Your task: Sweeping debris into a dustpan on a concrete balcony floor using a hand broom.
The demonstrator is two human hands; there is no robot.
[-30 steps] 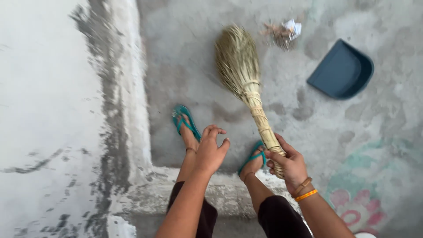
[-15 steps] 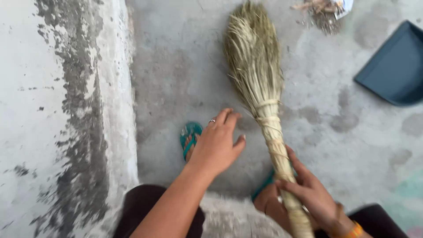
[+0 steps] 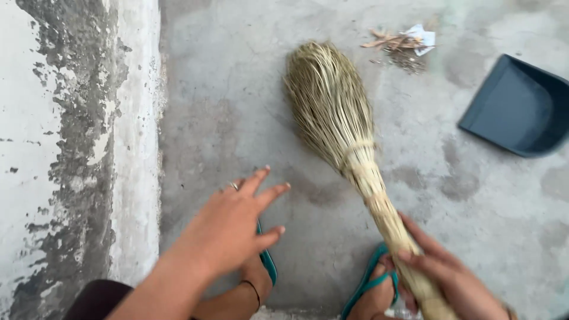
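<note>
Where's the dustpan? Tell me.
In the head view, the dustpan lies on the concrete floor at upper right, right of the broom and just below-right of the debris pile, untouched by either hand.

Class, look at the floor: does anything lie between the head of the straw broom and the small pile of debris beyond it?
Nothing visible does. The broom, held in the right hand, has bare concrete floor between its tip and the debris pile. The dark blue dustpan sits off to the side, not between them.

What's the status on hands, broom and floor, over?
Right hand gripping straw broom by its handle. Left hand open, empty, fingers spread. Debris pile beyond the bristles, blue dustpan to its right; nothing between broom and pile.
</note>
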